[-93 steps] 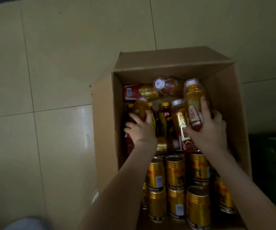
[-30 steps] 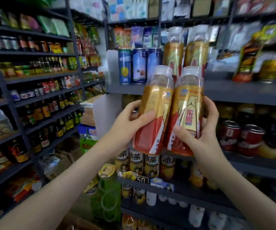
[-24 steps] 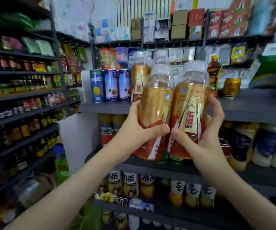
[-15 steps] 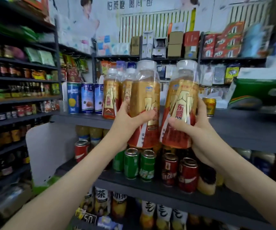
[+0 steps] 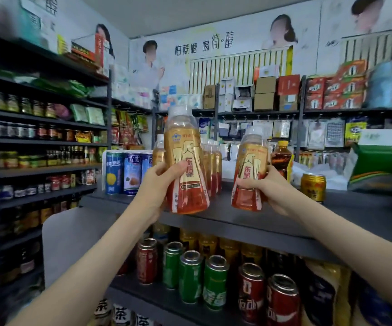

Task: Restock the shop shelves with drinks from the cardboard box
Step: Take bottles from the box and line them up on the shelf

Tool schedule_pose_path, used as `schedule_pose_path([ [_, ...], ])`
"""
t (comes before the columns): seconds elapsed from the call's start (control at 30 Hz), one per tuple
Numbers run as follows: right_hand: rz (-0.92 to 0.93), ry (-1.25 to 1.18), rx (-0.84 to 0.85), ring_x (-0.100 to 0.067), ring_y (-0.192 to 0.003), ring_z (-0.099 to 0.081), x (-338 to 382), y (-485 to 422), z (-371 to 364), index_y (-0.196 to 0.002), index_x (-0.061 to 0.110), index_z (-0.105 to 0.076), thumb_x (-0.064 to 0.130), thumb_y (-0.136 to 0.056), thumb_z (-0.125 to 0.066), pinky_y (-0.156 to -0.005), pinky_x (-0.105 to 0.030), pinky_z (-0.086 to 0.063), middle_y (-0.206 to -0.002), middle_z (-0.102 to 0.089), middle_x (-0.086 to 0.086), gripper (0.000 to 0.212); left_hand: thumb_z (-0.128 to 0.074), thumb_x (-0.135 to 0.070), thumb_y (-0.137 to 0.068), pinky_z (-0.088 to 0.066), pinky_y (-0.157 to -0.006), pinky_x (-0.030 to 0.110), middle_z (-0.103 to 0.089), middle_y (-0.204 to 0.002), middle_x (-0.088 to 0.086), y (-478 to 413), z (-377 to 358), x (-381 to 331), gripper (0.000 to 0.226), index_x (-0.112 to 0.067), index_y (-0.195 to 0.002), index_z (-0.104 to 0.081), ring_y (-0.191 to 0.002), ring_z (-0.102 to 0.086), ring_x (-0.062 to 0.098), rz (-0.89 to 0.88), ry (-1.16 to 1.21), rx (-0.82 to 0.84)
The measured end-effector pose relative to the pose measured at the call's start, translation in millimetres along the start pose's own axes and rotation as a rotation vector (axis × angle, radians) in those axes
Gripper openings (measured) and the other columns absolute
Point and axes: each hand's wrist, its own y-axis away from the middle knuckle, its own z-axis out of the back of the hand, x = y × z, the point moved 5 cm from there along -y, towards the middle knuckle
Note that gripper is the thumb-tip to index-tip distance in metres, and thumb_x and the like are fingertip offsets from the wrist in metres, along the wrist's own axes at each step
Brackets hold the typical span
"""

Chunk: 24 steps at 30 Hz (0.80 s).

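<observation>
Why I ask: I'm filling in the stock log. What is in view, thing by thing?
left bottle: one, gold and red, at the front of the upper shelf
right bottle: one, gold and red, same shelf, further right
shelved bottles: several, gold and red, behind the left bottle
tall cans: three, blue, upper shelf's left end
gold can: one, gold, upper shelf, right
dark bottle: one, brown with yellow cap, behind the right bottle
green cans: three, green, lower shelf
red cans: three, red, lower shelf, flanking the green
cartons: many, brown, white, red, top shelf
left hand: grips the left bottle
right hand: grips the right bottle
</observation>
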Motion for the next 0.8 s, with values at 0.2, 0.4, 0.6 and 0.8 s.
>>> schedule_pose_path([
  [0.2, 0.018, 0.446, -0.053, -0.016, -0.091, -0.056, -22.9, -59.3, -14.3, -0.118, 0.012, -0.033, 0.017, -0.067, -0.086, -0.071, -0.026, -0.050, -0.105, -0.055, -0.002, 0.073, -0.063, -0.028, -0.068, -0.057, -0.059, 0.027, -0.075, -0.077, 0.001, -19.5, 24.9, -0.6, 0.036, -0.012, -0.100, -0.064, -0.069, -0.071, 0.015, -0.093, 0.002, 0.024],
  [0.4, 0.203, 0.532, -0.072, -0.024, -0.132, -0.039, -37.6, -94.9, -30.8, -0.147, 0.017, 0.019, 0.009, -0.066, -0.085, -0.110, -0.041, -0.032, -0.142, -0.034, -0.009, 0.132, -0.057, -0.014, -0.083, -0.056, -0.057, 0.024, -0.074, -0.073, 0.001, -44.2, 51.1, 4.7, 0.013, -0.010, -0.094, -0.063, -0.065, -0.070, 0.013, -0.107, 0.070, 0.086],
  [0.6, 0.307, 0.925, -0.131, -0.035, -0.140, -0.027, -37.3, -101.0, -42.2, -0.131, 0.061, 0.027, 0.027, -0.073, -0.082, -0.109, -0.046, -0.034, -0.155, 0.026, -0.013, 0.128, -0.073, -0.018, -0.072, -0.056, -0.059, 0.027, -0.074, -0.079, 0.005, -68.3, 66.9, 11.2, 0.029, -0.008, -0.097, -0.064, -0.070, -0.071, 0.017, -0.106, 0.149, 0.164],
  [0.8, 0.184, 0.996, -0.121, -0.043, -0.142, -0.018, -43.0, -123.2, -36.9, -0.137, 0.054, 0.022, 0.021, -0.081, -0.075, -0.111, -0.046, -0.030, -0.151, 0.030, -0.023, 0.117, -0.072, -0.019, -0.072, -0.057, -0.059, 0.027, -0.074, -0.075, 0.005, -75.0, 58.6, 12.4, 0.025, -0.008, -0.093, -0.064, -0.067, -0.071, 0.016, -0.119, 0.193, 0.231],
])
